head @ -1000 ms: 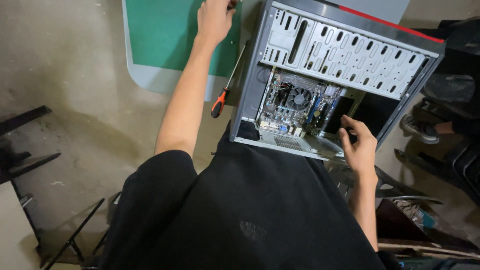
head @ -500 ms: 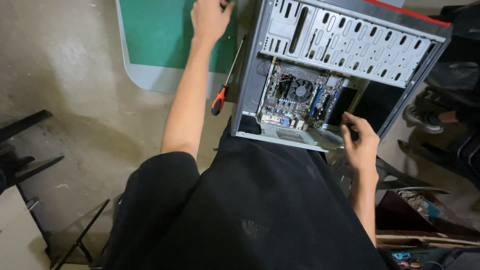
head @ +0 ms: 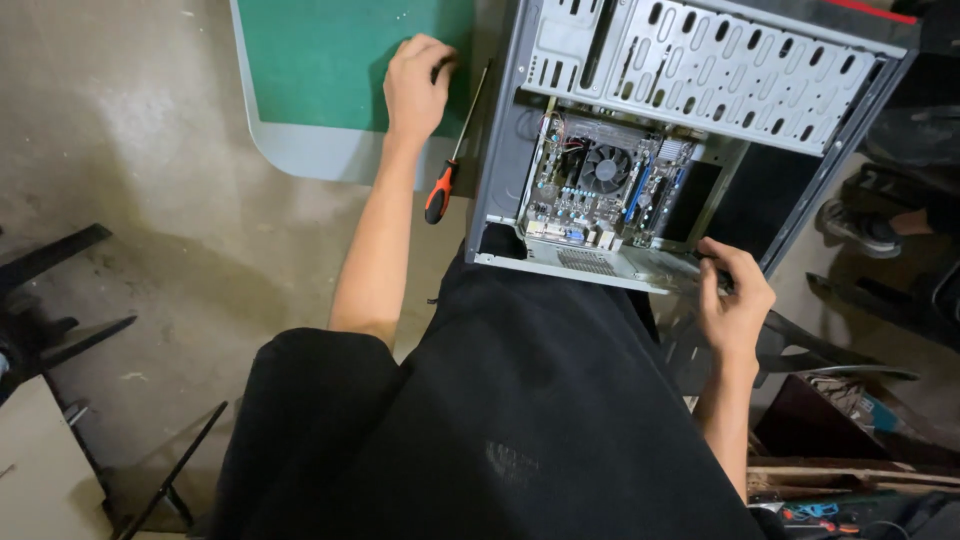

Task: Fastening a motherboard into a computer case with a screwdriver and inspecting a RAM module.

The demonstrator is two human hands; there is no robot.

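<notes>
left hand (head: 418,88): fingers curled, resting on the green mat (head: 330,60) near its lower right edge, holding nothing visible
screwdriver (head: 452,160): orange-and-black handle, lying just right of that hand, beside the case
right hand (head: 735,300): gripping the lower right corner of the open computer case (head: 700,70)
motherboard (head: 600,190): inside the case, fan at centre

I see open concrete floor (head: 130,180) to the left. A screwdriver (head: 452,160) lies between the green mat (head: 330,60) and the computer case (head: 690,110), whose perforated drive cage (head: 720,70) blocks the far interior.
</notes>
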